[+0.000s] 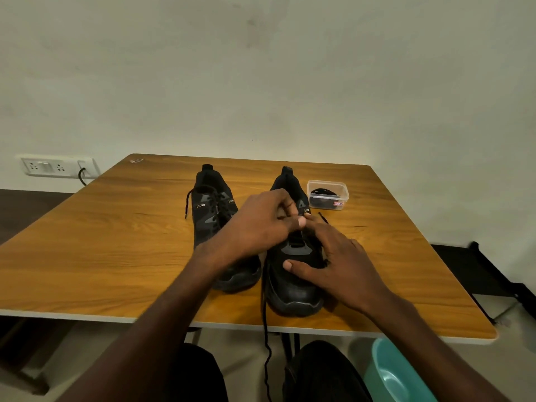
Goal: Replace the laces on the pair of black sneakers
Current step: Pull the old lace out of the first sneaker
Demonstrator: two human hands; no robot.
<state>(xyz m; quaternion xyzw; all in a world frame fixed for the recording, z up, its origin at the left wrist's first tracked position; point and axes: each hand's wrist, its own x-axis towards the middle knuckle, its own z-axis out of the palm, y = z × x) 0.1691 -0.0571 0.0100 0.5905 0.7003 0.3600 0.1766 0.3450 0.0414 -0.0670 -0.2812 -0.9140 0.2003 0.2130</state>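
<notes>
Wood table against a bare wall, both sneakers mid-frame. Left shoe is laced; right shoe is being unlaced. Left hand pinches the lace at the eyelets – its loose end trails off the near edge. Right hand lies flat, fingers spread, pinning the toe, gripping nothing. Lace looks soft, light, limp – take it near the eyelet, pull short lengths. Box right of centre holds what look like spare laces
</notes>
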